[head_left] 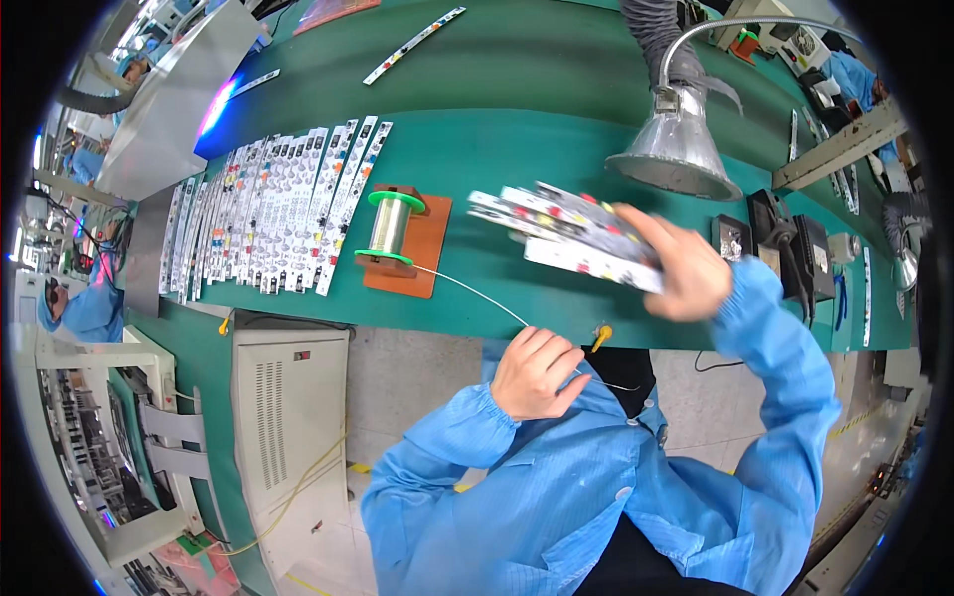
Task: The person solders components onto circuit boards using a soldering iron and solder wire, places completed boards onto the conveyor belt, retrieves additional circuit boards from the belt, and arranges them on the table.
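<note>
Bright even overhead light; strong fisheye bending, dark vignette at rim; circuit strips motion-blurred; purple glare upper left.

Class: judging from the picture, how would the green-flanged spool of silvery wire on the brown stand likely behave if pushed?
The green-flanged wire spool probably spins rather than rolls away, since the brown stand seems to hold it. The thin wire curving toward the left hand looks springy, not limp.

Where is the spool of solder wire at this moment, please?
In the head view, the spool of solder wire sits on a brown stand on the green bench, between the row of white circuit strips and the right hand.
</note>
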### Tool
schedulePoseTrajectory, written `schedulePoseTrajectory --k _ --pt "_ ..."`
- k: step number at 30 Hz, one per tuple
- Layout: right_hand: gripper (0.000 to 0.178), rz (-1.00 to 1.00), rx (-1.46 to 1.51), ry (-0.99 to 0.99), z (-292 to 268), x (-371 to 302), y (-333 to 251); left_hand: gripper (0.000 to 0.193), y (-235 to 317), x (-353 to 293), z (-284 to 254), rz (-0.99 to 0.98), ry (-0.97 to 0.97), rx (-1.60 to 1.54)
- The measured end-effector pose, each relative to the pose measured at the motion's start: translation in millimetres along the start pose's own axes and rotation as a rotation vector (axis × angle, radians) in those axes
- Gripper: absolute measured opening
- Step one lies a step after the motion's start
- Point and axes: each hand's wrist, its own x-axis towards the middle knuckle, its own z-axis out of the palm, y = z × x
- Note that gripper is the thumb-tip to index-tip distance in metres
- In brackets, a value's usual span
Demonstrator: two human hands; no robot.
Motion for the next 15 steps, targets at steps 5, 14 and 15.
schedulePoseTrajectory --k 5,14,15 --pt "0.088 -0.070 -0.453 0.007 22.4 38.5 7.3 0.039 -5.6 4.1 -24.9 -0.041 0.205 0.106" --pt "0.059 -0.134 -0.412 0.429 72.0 -21.9 37.3 0.059 -48.0 69.4 -32.9 -0.120 -0.009 0.412" --pt "0.051 -0.140 -0.339 0.441 77.3 -30.5 35.9 0.058 -49.4 71.5 -30.5 -0.105 -0.110 0.435"
